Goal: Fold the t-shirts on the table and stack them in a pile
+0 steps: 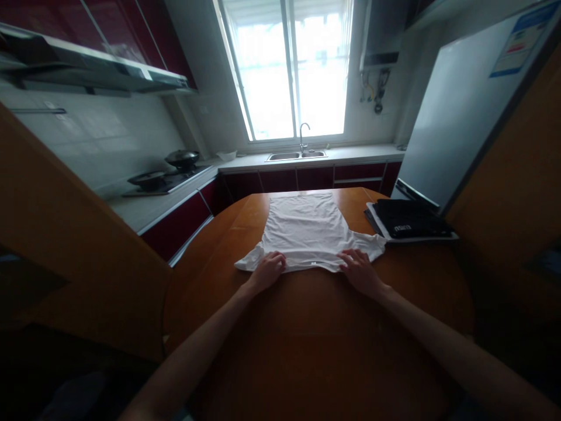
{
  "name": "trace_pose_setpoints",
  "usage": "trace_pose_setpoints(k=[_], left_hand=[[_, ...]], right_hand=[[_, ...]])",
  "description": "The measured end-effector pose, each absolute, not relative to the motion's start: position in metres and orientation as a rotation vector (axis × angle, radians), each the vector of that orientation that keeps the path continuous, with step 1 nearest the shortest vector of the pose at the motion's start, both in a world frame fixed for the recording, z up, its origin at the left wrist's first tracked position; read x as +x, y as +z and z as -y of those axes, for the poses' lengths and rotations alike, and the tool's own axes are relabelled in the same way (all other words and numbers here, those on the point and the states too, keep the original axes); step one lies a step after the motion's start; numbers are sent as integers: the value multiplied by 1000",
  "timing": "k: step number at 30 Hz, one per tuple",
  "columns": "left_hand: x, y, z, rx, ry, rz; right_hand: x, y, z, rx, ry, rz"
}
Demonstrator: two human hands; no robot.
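Observation:
A white T-shirt (307,225) lies spread on the round wooden table (302,327), its neckline toward me and its hem at the far side. Its sleeves stick out left and right, and light wrinkles cross the fabric. My left hand (268,270) rests on the shirt's near left shoulder, fingers bent and slightly apart over the cloth. On the near right shoulder lies my right hand (360,271), fingers spread and touching the fabric. Neither hand visibly grips the cloth. A small pale label mark shows at the neckline between them.
Folded dark clothes (409,219) with white lettering lie stacked at the table's right, a white layer beneath. A fridge (473,105) stands beyond them. Behind the table run a counter with a sink (284,156) and a stove with pans (182,158). Wooden panels flank both sides.

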State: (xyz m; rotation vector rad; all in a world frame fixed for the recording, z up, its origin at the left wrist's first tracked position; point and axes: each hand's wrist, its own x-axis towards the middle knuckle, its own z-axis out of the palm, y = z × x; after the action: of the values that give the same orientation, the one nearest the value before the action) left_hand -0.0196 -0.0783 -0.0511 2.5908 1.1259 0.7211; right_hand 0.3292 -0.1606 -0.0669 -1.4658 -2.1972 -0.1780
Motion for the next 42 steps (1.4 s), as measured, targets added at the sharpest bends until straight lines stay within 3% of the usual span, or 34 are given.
trace_pose_setpoints(k=[10, 26, 29, 33, 36, 42], left_hand=[[-22, -42, 97, 2906, 588, -1006], [-39, -18, 176, 2886, 243, -671], [-46, -22, 166, 2758, 479, -846], [-71, -39, 127, 2611, 875, -1457], [-99, -49, 104, 2481, 867, -1717], [-129, -55, 93, 2166, 760, -1771]], right_hand=[[323, -56, 171, -1362, -257, 2474], [328, -33, 226, -1018, 295, 2659], [332, -37, 218, -1071, 323, 2476], [361, -59, 182, -1375, 105, 2130], [395, -78, 160, -1601, -49, 1898], [439, -92, 159, -1882, -113, 1824]])
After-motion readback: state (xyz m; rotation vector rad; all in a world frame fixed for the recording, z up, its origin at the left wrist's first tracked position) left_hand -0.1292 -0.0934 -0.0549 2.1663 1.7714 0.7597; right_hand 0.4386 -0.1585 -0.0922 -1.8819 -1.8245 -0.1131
